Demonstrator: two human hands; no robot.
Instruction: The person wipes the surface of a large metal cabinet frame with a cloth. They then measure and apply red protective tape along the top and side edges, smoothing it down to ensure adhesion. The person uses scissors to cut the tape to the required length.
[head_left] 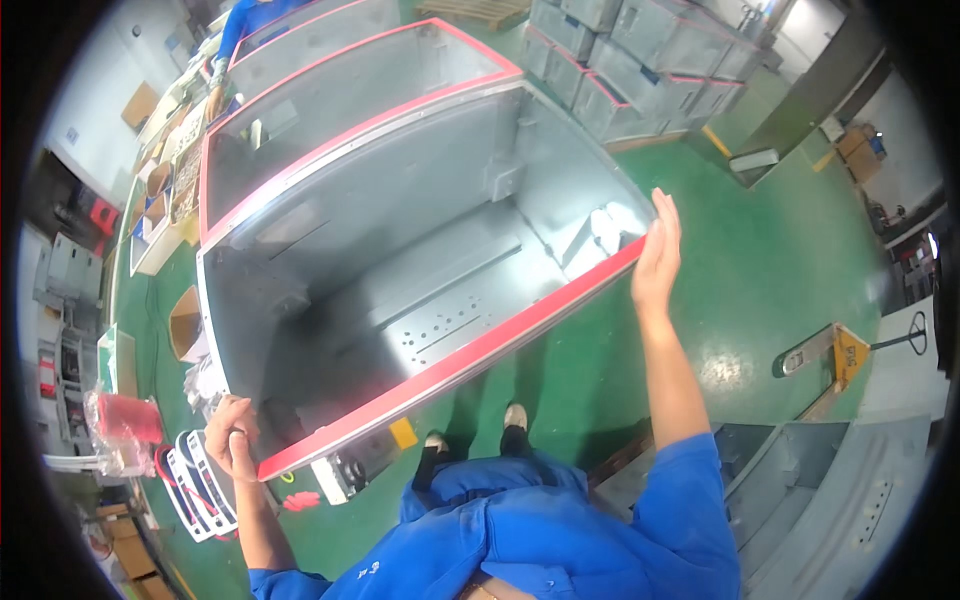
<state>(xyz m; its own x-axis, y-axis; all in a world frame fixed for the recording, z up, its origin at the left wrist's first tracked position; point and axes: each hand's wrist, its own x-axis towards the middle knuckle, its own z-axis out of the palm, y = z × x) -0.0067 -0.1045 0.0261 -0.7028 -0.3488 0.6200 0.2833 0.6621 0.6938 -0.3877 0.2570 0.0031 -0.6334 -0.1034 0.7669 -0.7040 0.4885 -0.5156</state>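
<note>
In front of me is a large open grey sheet-metal cabinet shell [400, 215], with a red strip [470, 350] along its near edge. Small round holes and slots show in its inner panel. My left hand [232, 437] is closed around the near left corner, its fingers curled and thumb pressed in. At the right end of the red strip, my right hand [657, 255] holds the other corner, fingers fairly straight and close together along the outside. What supports the shell underneath is hidden.
A similar red-edged shell [375, 85] stands directly behind. Another person's blue sleeve [240, 22] shows at far left. Grey metal boxes [645, 70] are stacked at the back. A yellow pallet jack [850, 352] stands right; grey metal parts [790, 470] lie nearer. White-and-black frames [195, 485] lie left.
</note>
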